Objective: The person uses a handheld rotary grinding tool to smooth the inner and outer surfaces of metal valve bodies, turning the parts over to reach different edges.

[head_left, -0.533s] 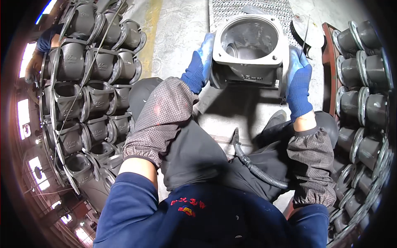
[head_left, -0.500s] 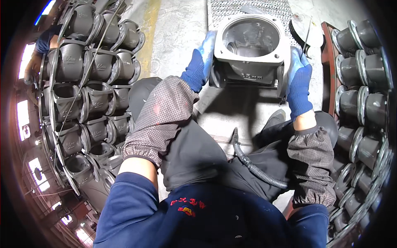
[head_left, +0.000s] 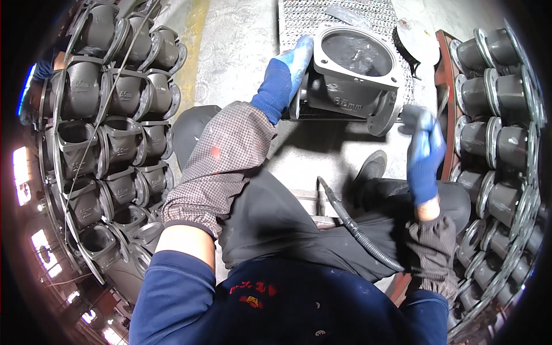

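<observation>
A grey cast-iron valve body (head_left: 351,95) with a square top flange and round side flanges rests tilted on a metal mesh mat (head_left: 299,17). Its open top faces up, showing a dark hollow inside. My left hand (head_left: 293,63), in a blue glove, grips the left round flange. My right hand (head_left: 426,146), also gloved, is held apart from the casting, just right of its right flange. Its fingers are curled around something dark, partly hidden and too blurred to name. A thin blade-like strip (head_left: 443,101) shows beside that hand.
Stacked grey valve bodies (head_left: 123,138) stand on the left, with more (head_left: 480,98) on the right beyond a red metal frame (head_left: 445,75). A round pale disc (head_left: 418,41) lies past the casting. A black corrugated hose (head_left: 359,233) crosses my lap. A co-worker's arm shows at far left.
My right hand has let go of the valve body's right side and moved down, away from it. The casting has turned and tilted, its right side nearer me. My left hand still holds it.
</observation>
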A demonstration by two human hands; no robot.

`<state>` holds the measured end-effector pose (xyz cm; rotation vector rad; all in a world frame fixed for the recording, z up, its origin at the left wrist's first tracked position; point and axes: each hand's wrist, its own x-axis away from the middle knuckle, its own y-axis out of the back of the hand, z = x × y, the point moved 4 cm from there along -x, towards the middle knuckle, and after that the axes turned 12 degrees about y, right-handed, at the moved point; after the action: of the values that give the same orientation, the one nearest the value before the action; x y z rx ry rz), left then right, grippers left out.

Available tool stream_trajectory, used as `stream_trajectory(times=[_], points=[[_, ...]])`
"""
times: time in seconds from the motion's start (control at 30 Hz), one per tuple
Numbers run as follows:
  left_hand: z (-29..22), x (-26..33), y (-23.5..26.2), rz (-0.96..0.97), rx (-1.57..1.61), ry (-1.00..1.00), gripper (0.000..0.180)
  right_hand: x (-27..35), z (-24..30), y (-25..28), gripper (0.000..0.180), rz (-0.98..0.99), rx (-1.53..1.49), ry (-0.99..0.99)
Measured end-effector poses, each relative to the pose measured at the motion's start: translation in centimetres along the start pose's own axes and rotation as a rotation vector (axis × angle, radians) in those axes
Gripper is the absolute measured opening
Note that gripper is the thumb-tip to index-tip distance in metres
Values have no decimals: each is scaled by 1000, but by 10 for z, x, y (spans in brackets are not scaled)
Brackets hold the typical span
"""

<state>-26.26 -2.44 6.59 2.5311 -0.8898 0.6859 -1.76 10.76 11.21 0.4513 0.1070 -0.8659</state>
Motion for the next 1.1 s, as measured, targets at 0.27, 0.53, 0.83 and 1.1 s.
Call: stream_trajectory(times=[0.27, 0.53, 0.83, 1.1], points=[[-52, 53, -17, -215, -829, -1080, 56, 109, -51, -80, 43, 980, 453, -266], [-54, 59, -23, -82, -746, -1023, 34, 192, -148, -130, 38, 1423, 486, -464], [-44, 29, -21, 177, -455, -952, 51, 60, 57, -25, 41, 742, -417, -873], [-47, 34, -29, 206, -297, -795, 70, 24, 93, -35, 44, 309, -377, -302]])
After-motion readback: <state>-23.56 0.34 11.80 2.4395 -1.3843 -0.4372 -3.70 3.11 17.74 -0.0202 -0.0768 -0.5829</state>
